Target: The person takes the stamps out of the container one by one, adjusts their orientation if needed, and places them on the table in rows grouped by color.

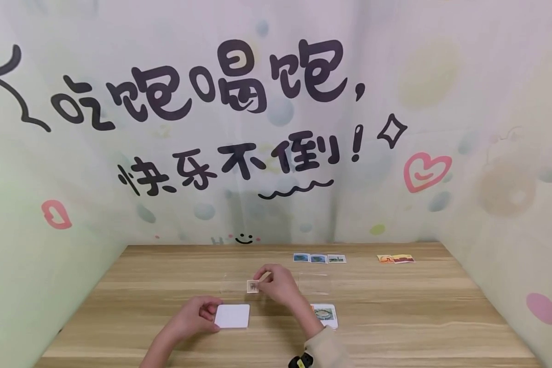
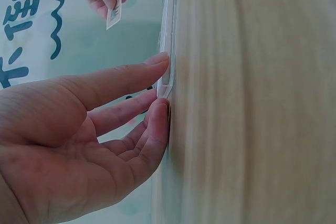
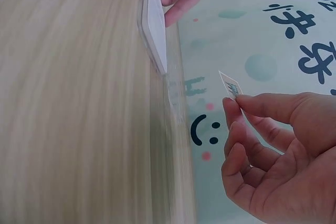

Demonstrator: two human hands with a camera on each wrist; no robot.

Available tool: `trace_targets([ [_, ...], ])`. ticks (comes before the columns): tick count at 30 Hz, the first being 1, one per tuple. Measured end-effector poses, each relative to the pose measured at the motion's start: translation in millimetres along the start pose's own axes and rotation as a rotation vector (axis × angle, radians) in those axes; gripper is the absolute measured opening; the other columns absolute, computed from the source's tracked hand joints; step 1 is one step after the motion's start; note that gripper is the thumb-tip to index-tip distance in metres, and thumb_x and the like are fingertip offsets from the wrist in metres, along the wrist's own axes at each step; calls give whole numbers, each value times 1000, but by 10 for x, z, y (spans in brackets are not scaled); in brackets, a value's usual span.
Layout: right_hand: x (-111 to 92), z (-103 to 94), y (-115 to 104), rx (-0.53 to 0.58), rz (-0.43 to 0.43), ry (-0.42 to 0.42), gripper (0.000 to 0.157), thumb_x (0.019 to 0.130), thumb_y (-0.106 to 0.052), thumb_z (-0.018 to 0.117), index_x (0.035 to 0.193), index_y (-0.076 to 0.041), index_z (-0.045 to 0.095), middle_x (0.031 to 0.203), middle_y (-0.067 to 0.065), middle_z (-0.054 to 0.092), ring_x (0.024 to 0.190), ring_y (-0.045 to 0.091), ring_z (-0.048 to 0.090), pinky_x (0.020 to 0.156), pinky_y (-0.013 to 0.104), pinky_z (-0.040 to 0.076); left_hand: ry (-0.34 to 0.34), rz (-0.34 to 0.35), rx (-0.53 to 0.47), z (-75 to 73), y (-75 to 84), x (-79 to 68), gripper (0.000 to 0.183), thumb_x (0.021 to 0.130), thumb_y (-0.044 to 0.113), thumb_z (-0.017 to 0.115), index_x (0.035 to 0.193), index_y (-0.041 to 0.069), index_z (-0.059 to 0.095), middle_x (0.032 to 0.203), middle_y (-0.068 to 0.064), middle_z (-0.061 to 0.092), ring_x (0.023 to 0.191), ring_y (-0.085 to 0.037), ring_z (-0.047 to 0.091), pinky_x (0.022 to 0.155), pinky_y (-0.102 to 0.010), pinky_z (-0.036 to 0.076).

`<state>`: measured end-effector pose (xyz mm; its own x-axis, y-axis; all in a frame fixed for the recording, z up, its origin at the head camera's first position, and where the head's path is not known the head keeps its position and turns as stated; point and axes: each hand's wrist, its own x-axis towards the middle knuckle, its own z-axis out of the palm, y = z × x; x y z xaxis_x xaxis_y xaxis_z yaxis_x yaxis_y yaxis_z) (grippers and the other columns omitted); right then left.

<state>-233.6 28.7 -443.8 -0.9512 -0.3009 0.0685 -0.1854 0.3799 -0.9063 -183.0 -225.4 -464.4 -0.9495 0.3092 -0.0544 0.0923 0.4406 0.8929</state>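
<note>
My right hand (image 1: 278,283) pinches a small postage stamp (image 1: 253,286) by its edge between thumb and forefinger. The right wrist view shows the stamp (image 3: 231,84) held up off the table, with a pale border and a dark print. My left hand (image 1: 194,317) holds a flat white rectangular block (image 1: 232,316) by its left side, with thumb and fingers at the edge. Seen edge-on in the right wrist view, the block (image 3: 156,27) has a clear rim and lies low at the table. My right forearm partly hides a second white block (image 1: 329,315) with a green-toned stamp on top.
Two clear plastic covers lie behind the blocks, one (image 1: 232,282) beside the held stamp and another (image 1: 314,284) right of my right hand. At the back are a row of blue and green stamps (image 1: 319,258) and some orange-red stamps (image 1: 396,259). A printed curtain (image 1: 276,214) rises behind the table.
</note>
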Motion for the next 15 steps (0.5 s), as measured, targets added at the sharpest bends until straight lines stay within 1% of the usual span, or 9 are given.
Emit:
trace_targets([
  [5,1,-71,38,11,-21,-1,6,91,-1,77,93,0,72,75,14,72,64,21,63,55,24,42,7,-3,4,5,-4,1,53,73,-17,80,121,-23,61,96,-11,60,85,-19,57,71,-21,52],
  [11,6,-145,84,9,-34,4,6,91,-2,77,94,0,73,74,10,72,67,26,67,55,24,42,12,2,15,4,3,-2,51,74,-17,80,121,-23,61,96,-11,60,86,-19,57,71,-21,52],
  [13,-2,-165,94,5,-32,5,6,91,-1,77,95,0,72,74,10,71,67,26,67,55,25,43,12,5,11,5,7,-5,52,73,-17,80,121,-24,61,96,-11,60,86,-19,58,71,-21,52],
  [15,-12,-184,104,-5,-26,8,6,91,-1,77,95,0,72,76,9,71,66,23,65,56,26,44,11,3,6,8,13,-8,51,73,-17,80,121,-23,61,96,-11,60,86,-19,58,71,-21,52],
])
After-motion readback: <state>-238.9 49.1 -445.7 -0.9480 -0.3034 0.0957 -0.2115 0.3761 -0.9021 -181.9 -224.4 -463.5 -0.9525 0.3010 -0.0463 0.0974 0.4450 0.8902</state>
